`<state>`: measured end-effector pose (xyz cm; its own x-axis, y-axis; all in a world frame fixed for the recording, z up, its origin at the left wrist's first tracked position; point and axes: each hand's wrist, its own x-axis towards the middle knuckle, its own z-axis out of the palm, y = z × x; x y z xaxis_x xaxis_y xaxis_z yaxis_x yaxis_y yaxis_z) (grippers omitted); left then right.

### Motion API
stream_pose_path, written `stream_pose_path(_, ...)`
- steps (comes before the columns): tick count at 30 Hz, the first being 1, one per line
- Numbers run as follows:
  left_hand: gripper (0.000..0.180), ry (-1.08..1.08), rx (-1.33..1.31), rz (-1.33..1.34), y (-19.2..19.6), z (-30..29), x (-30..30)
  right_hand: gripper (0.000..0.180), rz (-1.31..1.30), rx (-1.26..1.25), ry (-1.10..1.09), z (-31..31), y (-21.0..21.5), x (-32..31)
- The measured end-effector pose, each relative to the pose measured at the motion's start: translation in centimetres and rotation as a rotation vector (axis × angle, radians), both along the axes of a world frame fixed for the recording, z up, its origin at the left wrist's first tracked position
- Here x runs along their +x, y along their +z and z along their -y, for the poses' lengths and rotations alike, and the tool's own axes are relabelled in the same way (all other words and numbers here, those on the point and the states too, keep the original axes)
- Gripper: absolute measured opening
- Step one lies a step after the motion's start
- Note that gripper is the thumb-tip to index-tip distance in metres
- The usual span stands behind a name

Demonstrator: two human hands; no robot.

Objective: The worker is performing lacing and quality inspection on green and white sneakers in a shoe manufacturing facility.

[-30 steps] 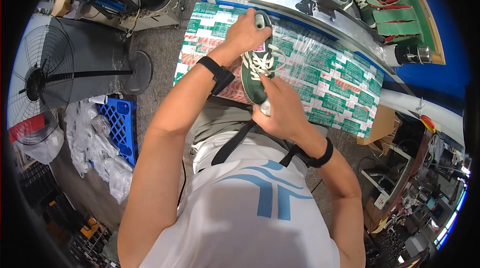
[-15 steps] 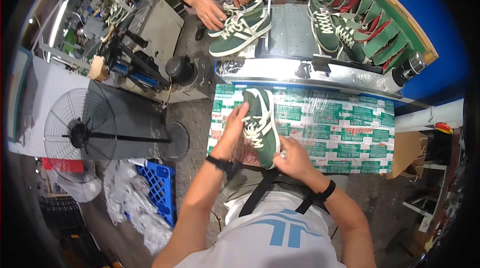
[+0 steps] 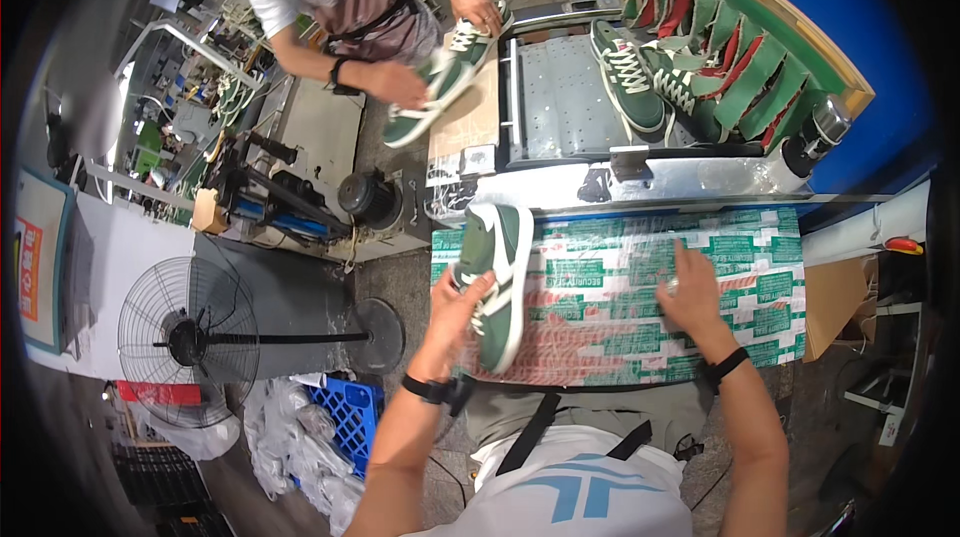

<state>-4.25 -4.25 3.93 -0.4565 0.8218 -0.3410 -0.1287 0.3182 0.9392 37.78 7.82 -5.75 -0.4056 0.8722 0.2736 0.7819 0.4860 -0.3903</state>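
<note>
A green sneaker [image 3: 511,267] with white stripes, white laces and a pale sole is tilted on its side above the taped tabletop [image 3: 620,337]. My left hand [image 3: 455,312] grips it from the left, thumb over the lace area. Apart from the shoe, to its right, my right hand [image 3: 695,297] hovers over the tabletop with its index finger stretched out. Its other fingers are partly hidden, and a small shiny spot on them is too small to name.
Across from me, a co-worker's hands [image 3: 400,87] are at more green sneakers [image 3: 432,112]. A pair of laced sneakers [image 3: 630,82] lies on the grey perforated machine bed [image 3: 560,87], by a rack of green and red flaps [image 3: 755,77]. A fan [image 3: 187,337] stands left.
My right hand has left the sneaker and moved right. The shoe has rolled onto its side in my left hand. The co-worker's sneakers have shifted left in view.
</note>
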Motion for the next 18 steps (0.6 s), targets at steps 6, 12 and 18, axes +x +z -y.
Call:
stream_pose_path(6, 0.048, -0.409, 0.229, -0.805, 9.7, -18.3, -5.6, 0.09, 0.031, 0.108, -0.053, 0.0, -1.6, 4.8)
stream_pose_path(12, 0.066, -0.543, 0.216, -1.004, 4.9, -37.5, -15.6, 0.089, 0.004, 0.14, -0.031, -1.0, -1.1, 4.1)
stream_pose_path(18, 0.086, -0.364, 0.427, -1.673, 2.4, -41.9, -3.2, 0.085, 0.009, 0.12, -0.058, -1.0, 0.1, 4.4)
